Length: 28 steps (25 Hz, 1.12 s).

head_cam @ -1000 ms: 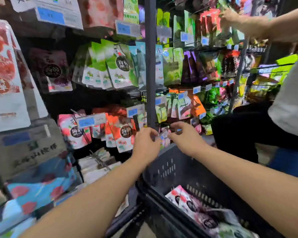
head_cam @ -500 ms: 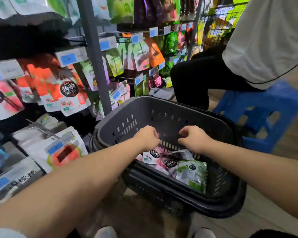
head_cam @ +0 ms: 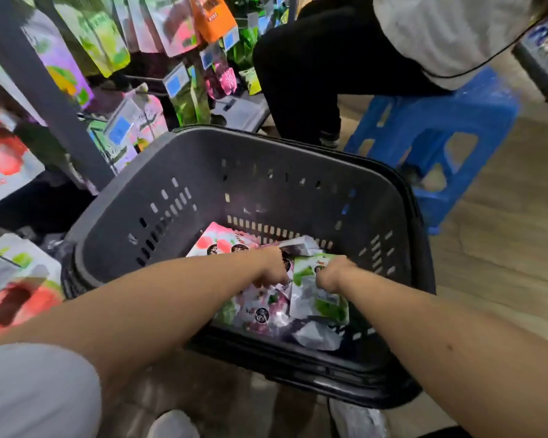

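A dark grey plastic shopping basket stands on the floor in front of me, with several snack packets lying in its bottom. Both my hands reach down into it. My left hand has its fingers curled into the purple-and-white packets and grips one at its edge. My right hand grips the top of a green-and-white packet beside it. Pink packets lie just beyond my left hand. The fingertips of both hands are hidden among the packets.
Hanging snack packets with blue price tags fill the rack on the left, behind a grey post. A person in black trousers sits on a blue plastic stool just beyond the basket. Wooden floor lies to the right.
My hands came away from the shelf hooks, moved over the basket, and have now dropped down onto the packets inside. My view has tilted downward.
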Tool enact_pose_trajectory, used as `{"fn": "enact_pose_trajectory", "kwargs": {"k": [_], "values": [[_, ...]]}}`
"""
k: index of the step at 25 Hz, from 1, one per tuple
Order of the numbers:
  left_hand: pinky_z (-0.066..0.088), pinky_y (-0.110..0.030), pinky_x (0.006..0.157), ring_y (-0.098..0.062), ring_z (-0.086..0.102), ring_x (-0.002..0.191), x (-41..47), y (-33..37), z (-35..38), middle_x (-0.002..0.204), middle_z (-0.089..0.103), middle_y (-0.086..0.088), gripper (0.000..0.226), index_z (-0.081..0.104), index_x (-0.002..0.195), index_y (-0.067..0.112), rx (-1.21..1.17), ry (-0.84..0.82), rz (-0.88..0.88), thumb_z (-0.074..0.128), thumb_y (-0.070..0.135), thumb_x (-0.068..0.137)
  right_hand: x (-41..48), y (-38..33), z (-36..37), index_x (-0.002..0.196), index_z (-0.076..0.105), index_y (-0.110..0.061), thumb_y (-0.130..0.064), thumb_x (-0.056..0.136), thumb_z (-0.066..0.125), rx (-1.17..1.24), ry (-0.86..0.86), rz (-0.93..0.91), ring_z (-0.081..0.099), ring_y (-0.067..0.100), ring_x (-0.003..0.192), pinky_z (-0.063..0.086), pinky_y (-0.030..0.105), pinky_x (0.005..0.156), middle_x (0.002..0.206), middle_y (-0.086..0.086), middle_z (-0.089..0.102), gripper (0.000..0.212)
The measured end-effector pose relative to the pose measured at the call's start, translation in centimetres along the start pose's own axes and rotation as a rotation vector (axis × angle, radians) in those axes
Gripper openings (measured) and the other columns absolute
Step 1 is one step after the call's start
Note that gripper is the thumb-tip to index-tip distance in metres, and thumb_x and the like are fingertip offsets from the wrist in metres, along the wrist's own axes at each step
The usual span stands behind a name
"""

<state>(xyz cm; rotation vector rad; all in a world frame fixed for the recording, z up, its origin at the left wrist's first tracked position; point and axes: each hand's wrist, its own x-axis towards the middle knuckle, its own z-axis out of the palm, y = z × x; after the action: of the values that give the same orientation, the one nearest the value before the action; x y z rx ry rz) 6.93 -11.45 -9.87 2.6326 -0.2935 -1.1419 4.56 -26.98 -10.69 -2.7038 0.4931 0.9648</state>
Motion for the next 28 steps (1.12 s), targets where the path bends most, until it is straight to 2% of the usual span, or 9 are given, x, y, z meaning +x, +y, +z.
{"fn": "enact_pose_trajectory", "kwargs": {"k": [3, 8, 11, 14, 17, 19, 21, 25, 28], "values": [[0.061, -0.033, 0.070, -0.018, 0.069, 0.067, 1.9, -0.4, 2.1, 0.082, 0.072, -0.004, 0.015, 0.067, 0.086, 0.012, -0.097, -0.114, -0.042, 0.069, 0.024, 0.095, 0.0, -0.9, 0.4, 0.156, 0.035, -0.011, -0.031, 0.111, 0.030, 0.017, -0.125, 0.019, 0.031, 0.031, 0.150, 0.030, 0.042, 0.121, 0.165, 0.011, 0.030, 0.049], [0.054, -0.031, 0.059, -0.020, 0.062, 0.058, 4.2, -0.4, 4.8, 0.076, 0.067, -0.008, 0.025, 0.059, 0.088, 0.005, -0.250, -0.320, -0.051, 0.064, 0.025, 0.102, 1.6, -1.1, 2.2, 0.154, 0.040, -0.009, -0.023, 0.110, 0.036, 0.063, -0.160, 0.044, 0.043, 0.030, 0.143, 0.039, 0.036, 0.113, 0.160, 0.012, 0.039, 0.046], [0.061, -0.044, 0.075, -0.026, 0.065, 0.064, 4.9, -0.6, 6.2, 0.090, 0.068, -0.017, 0.029, 0.053, 0.108, -0.002, -0.420, -0.287, -0.088, 0.069, 0.020, 0.098, 2.5, -0.8, 3.7, 0.149, 0.047, -0.007, -0.023, 0.106, 0.042, 0.066, -0.204, 0.065, 0.045, 0.033, 0.141, 0.041, 0.040, 0.114, 0.155, 0.015, 0.044, 0.046], [0.060, -0.040, 0.083, -0.028, 0.069, 0.077, 4.7, -0.4, 7.1, 0.112, 0.056, -0.016, 0.049, 0.049, 0.128, -0.003, -0.539, -0.206, -0.100, 0.076, 0.019, 0.093, 2.0, -0.5, 3.5, 0.146, 0.051, -0.010, -0.028, 0.104, 0.043, -0.075, -0.186, 0.044, 0.049, 0.031, 0.135, 0.042, 0.041, 0.113, 0.151, 0.014, 0.048, 0.046], [0.061, -0.038, 0.082, -0.034, 0.069, 0.103, 4.8, -0.9, 7.1, 0.130, 0.056, -0.016, 0.061, 0.047, 0.140, 0.006, -0.587, -0.042, -0.119, 0.079, 0.023, 0.091, 2.0, -0.1, 3.6, 0.144, 0.051, -0.007, -0.019, 0.107, 0.039, 0.086, -0.162, 0.050, 0.050, 0.032, 0.134, 0.043, 0.040, 0.112, 0.147, 0.015, 0.049, 0.040], [0.057, -0.031, 0.071, -0.024, 0.065, 0.095, 4.8, -1.2, 6.3, 0.132, 0.058, -0.015, 0.056, 0.051, 0.138, 0.010, -0.584, 0.046, -0.125, 0.078, 0.024, 0.092, 2.8, 0.4, 3.8, 0.143, 0.049, -0.005, -0.020, 0.103, 0.045, 0.308, -0.137, 0.147, 0.055, 0.030, 0.125, 0.050, 0.034, 0.100, 0.139, 0.016, 0.053, 0.043], [0.048, -0.027, 0.073, -0.022, 0.061, 0.097, 5.0, -1.3, 5.6, 0.129, 0.060, -0.013, 0.052, 0.054, 0.136, 0.010, -0.566, 0.049, -0.108, 0.077, 0.022, 0.092, 3.0, 0.8, 3.8, 0.143, 0.051, -0.003, -0.020, 0.101, 0.050, 0.476, -0.151, 0.190, 0.053, 0.021, 0.106, 0.048, 0.024, 0.078, 0.120, 0.008, 0.054, 0.045], [0.046, -0.029, 0.078, -0.028, 0.062, 0.109, 4.6, -0.6, 4.9, 0.122, 0.062, -0.013, 0.041, 0.060, 0.123, 0.014, -0.560, 0.021, -0.097, 0.080, 0.012, 0.087, 2.3, 1.1, 2.9, 0.131, 0.059, 0.000, -0.014, 0.088, 0.072, 0.933, -0.181, 0.332, 0.062, 0.024, 0.090, 0.055, 0.033, 0.078, 0.105, 0.009, 0.063, 0.047], [0.047, -0.027, 0.075, -0.024, 0.059, 0.094, 3.5, -0.4, 2.7, 0.103, 0.061, -0.009, 0.031, 0.059, 0.102, 0.018, -0.549, 0.029, -0.033, 0.080, 0.005, 0.083, 0.4, 0.4, 1.6, 0.105, 0.066, -0.002, -0.020, 0.094, 0.072, 1.204, -0.235, 0.386, 0.064, 0.022, 0.070, 0.055, 0.033, 0.063, 0.083, 0.010, 0.068, 0.021]]}}
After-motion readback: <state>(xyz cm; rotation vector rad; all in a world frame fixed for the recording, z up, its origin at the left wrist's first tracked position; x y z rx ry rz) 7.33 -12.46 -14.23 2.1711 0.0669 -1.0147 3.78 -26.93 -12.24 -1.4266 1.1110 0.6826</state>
